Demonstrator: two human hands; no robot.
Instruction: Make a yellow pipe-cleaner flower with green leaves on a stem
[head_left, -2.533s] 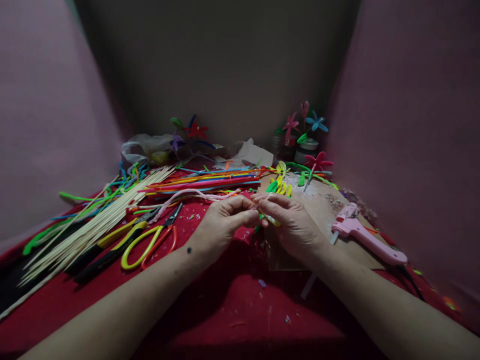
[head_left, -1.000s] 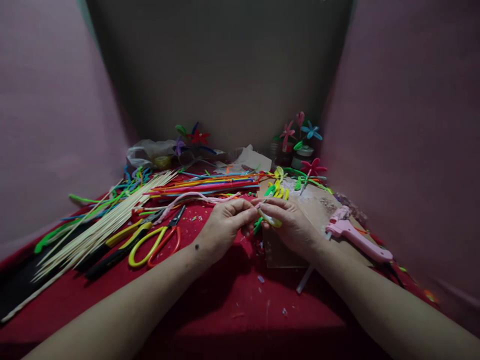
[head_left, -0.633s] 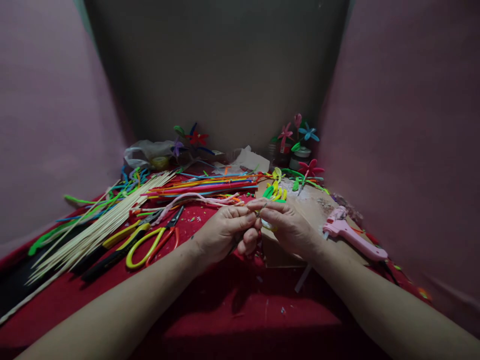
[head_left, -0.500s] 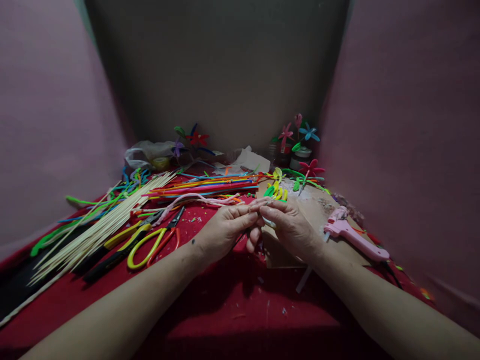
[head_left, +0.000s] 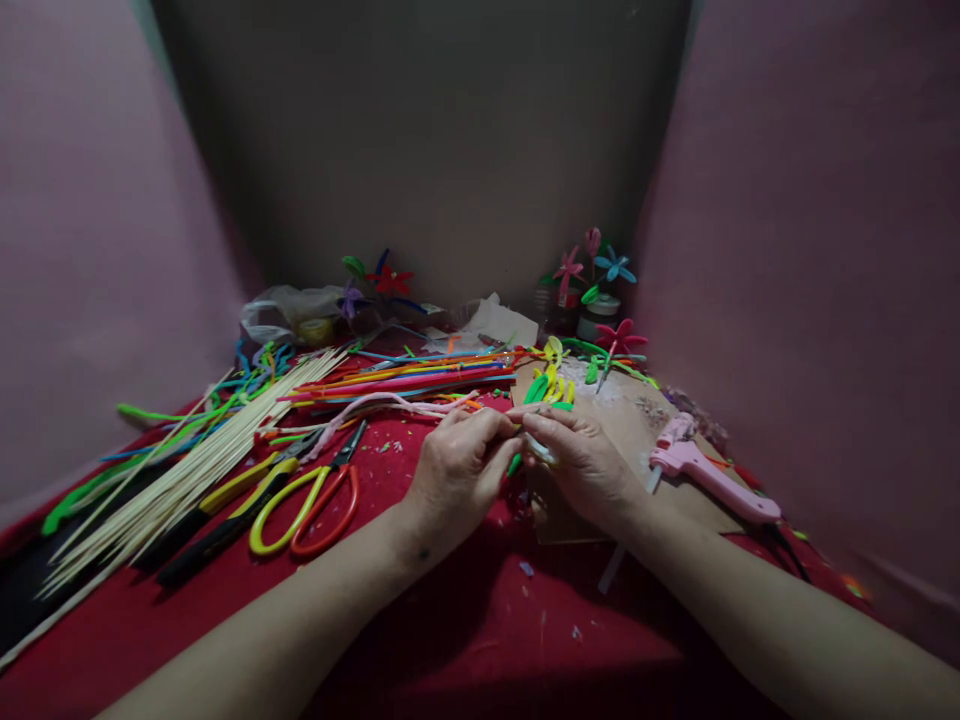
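Note:
My left hand [head_left: 461,465] and my right hand [head_left: 589,460] meet fingertip to fingertip above the front edge of the cardboard. Both are closed in a pinch. A small whitish piece [head_left: 540,450] shows under the fingers of my right hand. What the left fingertips pinch is mostly hidden; a pinkish strip seems to run between the hands, too dim to name. A bit of green [head_left: 514,464] peeks out below the fingertips. Just beyond my hands lie green loops [head_left: 537,388] and yellow curled pipe cleaners [head_left: 555,378].
Scissors [head_left: 307,510], pliers [head_left: 232,510] and thin wooden sticks [head_left: 195,460] lie left. Bundled coloured pipe cleaners [head_left: 405,375] are behind. A pink glue gun [head_left: 705,470] rests on the cardboard [head_left: 622,420] at right. Pipe-cleaner flowers [head_left: 615,264] stand at the back on the red cloth [head_left: 450,620].
My left hand has turned over, its back now facing up and its fingers curled more. Green now shows below the fingertips. The right hand has barely moved; the view shifted slightly.

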